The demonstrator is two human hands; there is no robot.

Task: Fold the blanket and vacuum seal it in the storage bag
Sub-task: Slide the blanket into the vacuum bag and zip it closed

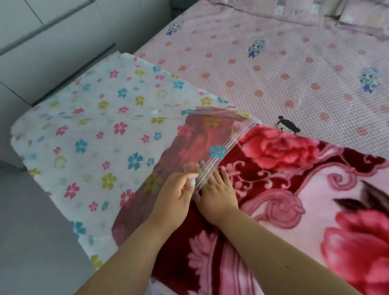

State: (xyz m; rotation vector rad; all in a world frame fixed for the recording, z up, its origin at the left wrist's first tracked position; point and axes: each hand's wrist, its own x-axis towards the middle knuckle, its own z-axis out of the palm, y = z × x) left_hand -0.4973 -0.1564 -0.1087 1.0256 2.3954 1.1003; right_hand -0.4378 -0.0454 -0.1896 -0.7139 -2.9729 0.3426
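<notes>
Red blanket (299, 198), flowered storage bag (88, 130)

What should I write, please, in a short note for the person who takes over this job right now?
Left hand: pinches the open edge of the storage bag.
Right hand: fingers straight, flat on the blanket at the bag's mouth.
Position: both lie on the bed; one end of the blanket is inside the bag.
Done: blanket appears folded, insertion begun.
Left: push the rest in, close, vacuum.
</notes>
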